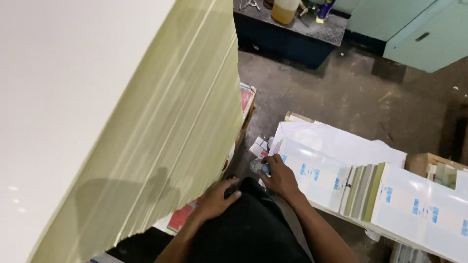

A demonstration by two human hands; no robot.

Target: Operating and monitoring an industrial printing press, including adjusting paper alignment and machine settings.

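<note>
My right hand (279, 178) reaches down beside a stack of white printed sheets (312, 170) and closes on a small clear plastic bottle with a blue cap (260, 167) near the floor. My left hand (216, 199) rests on my dark-clothed knee (248, 224), fingers curled over a dark fold at the knee, right beside the tall stack of pale green-edged sheets (185, 126) with a white top (63, 97). Whether the left hand holds anything I cannot tell.
Bundles of white and greenish sheets (380, 195) lie on the right over a cardboard box (429, 163). Red printed cardboard (246, 97) pokes out under the tall stack. At the top stand a dark bench (292, 34) with a yellowish jug (284, 10) and a pale green cabinet (414, 29). Grey concrete floor (317, 92) lies between.
</note>
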